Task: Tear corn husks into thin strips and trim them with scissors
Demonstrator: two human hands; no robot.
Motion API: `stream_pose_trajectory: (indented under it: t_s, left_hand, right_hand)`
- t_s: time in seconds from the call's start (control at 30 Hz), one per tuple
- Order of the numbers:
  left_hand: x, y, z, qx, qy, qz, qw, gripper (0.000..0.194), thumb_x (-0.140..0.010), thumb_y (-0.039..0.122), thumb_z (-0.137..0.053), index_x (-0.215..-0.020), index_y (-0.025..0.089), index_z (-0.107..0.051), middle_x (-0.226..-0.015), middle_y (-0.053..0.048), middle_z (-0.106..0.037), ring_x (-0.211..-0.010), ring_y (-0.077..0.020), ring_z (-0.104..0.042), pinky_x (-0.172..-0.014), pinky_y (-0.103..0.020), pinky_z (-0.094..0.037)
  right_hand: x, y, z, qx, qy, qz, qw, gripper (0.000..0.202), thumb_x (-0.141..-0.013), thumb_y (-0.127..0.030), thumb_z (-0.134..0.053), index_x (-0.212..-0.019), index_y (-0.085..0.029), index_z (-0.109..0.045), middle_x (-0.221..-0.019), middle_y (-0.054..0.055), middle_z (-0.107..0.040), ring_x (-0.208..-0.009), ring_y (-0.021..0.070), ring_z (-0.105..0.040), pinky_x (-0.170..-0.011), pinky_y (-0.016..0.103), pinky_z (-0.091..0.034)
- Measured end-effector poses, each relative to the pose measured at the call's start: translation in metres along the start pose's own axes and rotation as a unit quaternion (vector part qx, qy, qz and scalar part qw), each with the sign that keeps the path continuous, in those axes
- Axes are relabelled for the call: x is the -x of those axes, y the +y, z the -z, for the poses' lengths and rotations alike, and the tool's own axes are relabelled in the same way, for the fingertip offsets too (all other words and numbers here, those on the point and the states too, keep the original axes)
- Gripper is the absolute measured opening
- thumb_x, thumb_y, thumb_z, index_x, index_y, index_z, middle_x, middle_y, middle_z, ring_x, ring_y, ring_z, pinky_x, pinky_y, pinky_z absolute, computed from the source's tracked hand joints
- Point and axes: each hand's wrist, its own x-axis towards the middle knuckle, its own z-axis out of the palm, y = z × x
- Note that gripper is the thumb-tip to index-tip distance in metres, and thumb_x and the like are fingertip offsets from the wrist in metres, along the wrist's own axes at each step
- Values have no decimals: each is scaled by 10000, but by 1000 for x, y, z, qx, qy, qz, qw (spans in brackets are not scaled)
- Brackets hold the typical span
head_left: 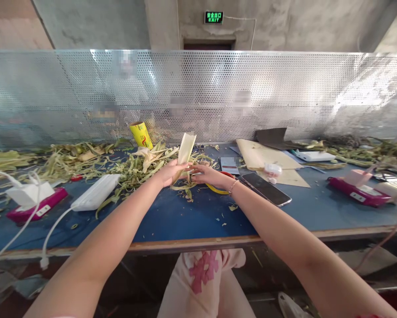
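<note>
My left hand (170,172) is closed around a broad, pale dried leaf strip that looks like corn husk (186,149). The strip stands up and leans slightly right above my fingers. Close on its right is my right hand (209,174), fingers apart and pointing at the strip's lower part; whether the fingertips touch it I cannot tell. A heap of green and straw-coloured leaf strips (128,170) lies left of and behind my hands. Loose curled scraps (185,189) lie below my fingers, and a yellow band (217,190) shows under my right wrist.
A yellow cardboard tube (141,135) stands tilted behind the heap. Right are a phone (266,188), an earbud case (273,169) and brown paper (262,154). A white power bank (96,193) and magenta power strips (37,207) with cables flank me. A perforated metal screen (198,79) backs the table.
</note>
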Motion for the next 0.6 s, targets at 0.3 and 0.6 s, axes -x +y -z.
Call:
stream_pose_trajectory:
  t_s: [0.3, 0.6]
  left_hand:
    - [-7, -11, -3, -36, 53, -40, 997, 302, -656, 292, -646, -913, 133, -653, -900, -89, -691, -818, -204, -637, -692, -298, -477]
    - [-15, 2, 27, -409, 232, -120, 874, 338, -733, 309, -524, -1001, 121, -610, -953, -130, -667, -906, -275, -609, -798, -359, -437]
  right_hand:
    - [-3, 0, 1, 74, -56, 95, 991, 610, -678, -16, -503, -1252, -200, -407, -1135, 65, -600, -1101, 137, -534, -921, 292, -438]
    - [26, -32, 31, 586, 62, -73, 805, 327, -681, -266, -521, -955, -101, -592, -1008, 185, -625, -882, 277, -600, -649, 310, -452]
